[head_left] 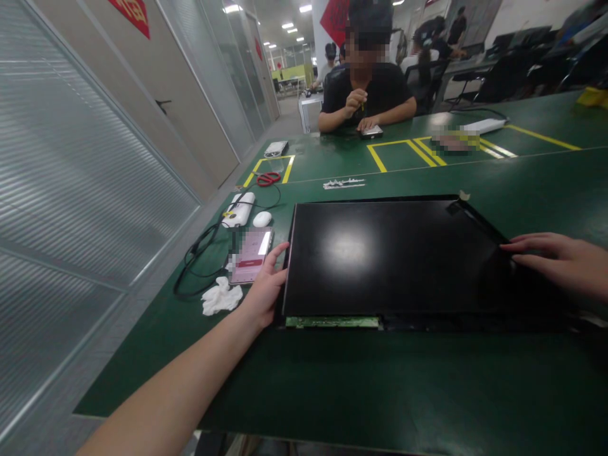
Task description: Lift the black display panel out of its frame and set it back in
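A flat black LCD panel [380, 272] lies before me on the table, with light glaring off its surface. A green circuit strip [332, 322] shows along its near edge. My left hand [269, 285] is closed on the panel's left edge, its fingers partly hidden underneath. At the right edge, my right hand [553, 256] has its thumb and fingers pinched at the panel's border. A black frame [479, 218] shows around the panel's far and right sides, with a small piece of tape [464, 196] at the far corner.
Left of the panel are a phone [249, 256], crumpled tissue [221, 296], a white oval object [262, 219], a white power bank-like block [240, 210], black cable [190, 259] and red-handled scissors [268, 179]. White strips [342, 183] lie beyond. Another person [365, 95] works across the green table [403, 386].
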The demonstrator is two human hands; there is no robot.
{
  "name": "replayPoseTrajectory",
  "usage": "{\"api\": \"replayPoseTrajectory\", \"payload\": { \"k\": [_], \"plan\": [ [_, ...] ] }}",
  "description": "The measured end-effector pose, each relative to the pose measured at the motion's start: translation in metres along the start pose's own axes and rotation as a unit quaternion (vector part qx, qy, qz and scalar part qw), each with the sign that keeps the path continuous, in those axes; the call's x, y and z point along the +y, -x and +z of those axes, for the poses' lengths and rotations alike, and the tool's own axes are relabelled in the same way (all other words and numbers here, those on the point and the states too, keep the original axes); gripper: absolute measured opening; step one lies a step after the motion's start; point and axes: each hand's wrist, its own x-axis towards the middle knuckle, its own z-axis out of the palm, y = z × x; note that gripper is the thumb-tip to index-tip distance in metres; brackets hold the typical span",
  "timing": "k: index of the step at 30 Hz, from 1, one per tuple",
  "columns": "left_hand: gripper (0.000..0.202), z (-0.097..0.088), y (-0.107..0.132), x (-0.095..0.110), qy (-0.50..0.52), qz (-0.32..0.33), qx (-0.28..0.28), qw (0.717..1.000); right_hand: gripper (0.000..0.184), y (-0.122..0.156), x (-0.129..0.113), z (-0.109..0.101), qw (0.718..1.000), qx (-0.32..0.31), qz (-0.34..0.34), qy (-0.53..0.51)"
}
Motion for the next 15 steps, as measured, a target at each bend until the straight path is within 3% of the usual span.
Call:
{"api": "replayPoseTrajectory", "payload": {
  "k": [8,15],
  "plan": [
    [0.069,0.0017,0.0024,-0.0044,-0.009,0.028,-0.022,0.999,0.037,0.0009,-0.0027,-0.0019,1.0,-0.011,0.021,-0.017],
    [0.054,-0.0008,0.001,-0.0036,-0.053,0.096,-0.105,0.988,0.037,0.0016,-0.0045,-0.0035,1.0,-0.015,0.016,-0.021]
  ]
}}
